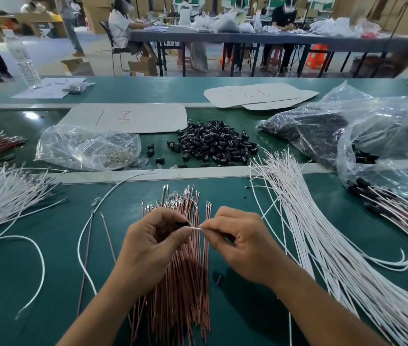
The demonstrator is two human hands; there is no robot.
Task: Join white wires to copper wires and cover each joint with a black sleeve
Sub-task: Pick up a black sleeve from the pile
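Two bare hands are seen from above, held close together over a green counter [23, 283]. A small black plastic sleeve [182, 224] is gripped in the curled fingers [170, 217] of the left hand [153, 243]. The bare end of a thin white wire [196, 228] is pinched between the thumb and forefinger of the right hand [237, 243], with its tip touching the sleeve's opening.

A bundle of copper-coloured wires with small metal tips [180, 283] is laid flat on the counter directly under both hands. A broad fan of long white wires [322, 233] is spread to the right, and a second heap of white wires [3, 201] lies at the far left. Beyond the hands, a loose pile of black sleeves [212, 143] is heaped on the counter. Just left of it lies a clear plastic bag of small silver metal pieces [85, 148], and behind that bag a grey cardboard sheet marked in red [125, 118].
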